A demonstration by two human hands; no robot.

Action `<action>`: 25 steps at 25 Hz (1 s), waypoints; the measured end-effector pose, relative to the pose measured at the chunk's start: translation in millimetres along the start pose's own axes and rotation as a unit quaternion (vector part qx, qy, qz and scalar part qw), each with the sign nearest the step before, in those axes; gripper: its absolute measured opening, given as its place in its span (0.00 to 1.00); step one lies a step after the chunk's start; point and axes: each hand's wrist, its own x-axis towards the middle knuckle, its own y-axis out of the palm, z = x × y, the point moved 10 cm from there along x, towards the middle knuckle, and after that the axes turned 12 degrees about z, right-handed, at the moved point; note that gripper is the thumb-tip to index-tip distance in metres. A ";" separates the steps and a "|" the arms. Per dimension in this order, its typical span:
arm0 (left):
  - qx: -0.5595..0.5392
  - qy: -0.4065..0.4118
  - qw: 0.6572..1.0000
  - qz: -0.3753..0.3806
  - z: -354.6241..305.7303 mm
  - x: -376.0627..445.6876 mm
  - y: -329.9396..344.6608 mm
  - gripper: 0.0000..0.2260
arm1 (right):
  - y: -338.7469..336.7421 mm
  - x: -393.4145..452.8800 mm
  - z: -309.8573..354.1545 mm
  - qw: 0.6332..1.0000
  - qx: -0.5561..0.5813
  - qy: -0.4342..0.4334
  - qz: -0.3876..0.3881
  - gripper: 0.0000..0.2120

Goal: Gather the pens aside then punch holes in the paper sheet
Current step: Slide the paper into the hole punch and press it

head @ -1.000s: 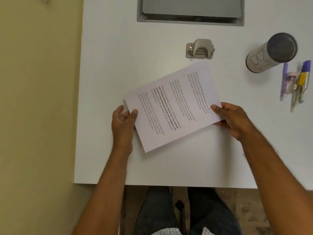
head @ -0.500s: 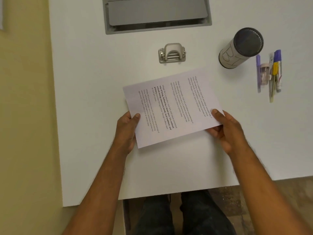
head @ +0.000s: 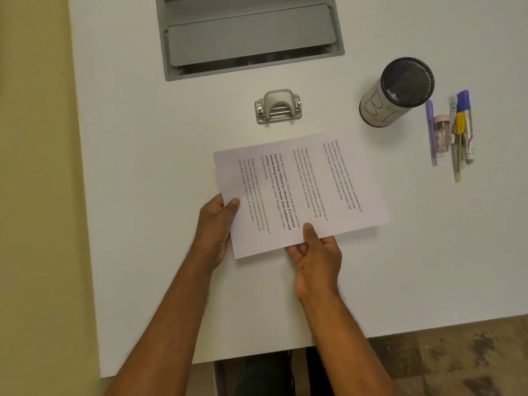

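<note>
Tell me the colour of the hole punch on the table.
Silver-grey metal hole punch, seen in the head view.

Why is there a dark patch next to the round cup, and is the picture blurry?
Head view: the cup casts a soft shadow on the table at its left; the paper sheet print is sharp, and the pens near the edge look slightly soft.

Matt paper sheet (head: pixel 300 192), seemingly brushed-metal punch (head: pixel 278 107), smooth white table (head: pixel 143 167)

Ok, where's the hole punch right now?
In the head view the hole punch sits on the table, untouched, just beyond the paper sheet, between it and the grey hatch.
</note>
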 end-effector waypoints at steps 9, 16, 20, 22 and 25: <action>0.432 0.258 0.855 -0.127 -162.8 29.7 25.5 0.13 | -0.8 11.2 -1.1 0.999 0.001 0.012 -0.032 0.06; 0.478 0.153 0.864 0.039 -202.0 136.5 94.7 0.14 | 16.5 24.3 -3.3 0.999 0.035 0.022 -0.020 0.09; 0.439 0.150 0.884 0.064 -194.6 149.7 99.3 0.11 | 25.0 28.5 -6.7 0.999 0.035 0.032 -0.020 0.07; 0.439 0.154 0.883 0.064 -193.1 151.9 103.6 0.09 | 27.5 29.5 -7.8 0.999 0.034 0.034 -0.022 0.06; 0.432 0.148 0.887 0.068 -190.6 155.2 107.1 0.09 | 31.5 31.4 -8.6 0.998 0.035 0.038 -0.022 0.07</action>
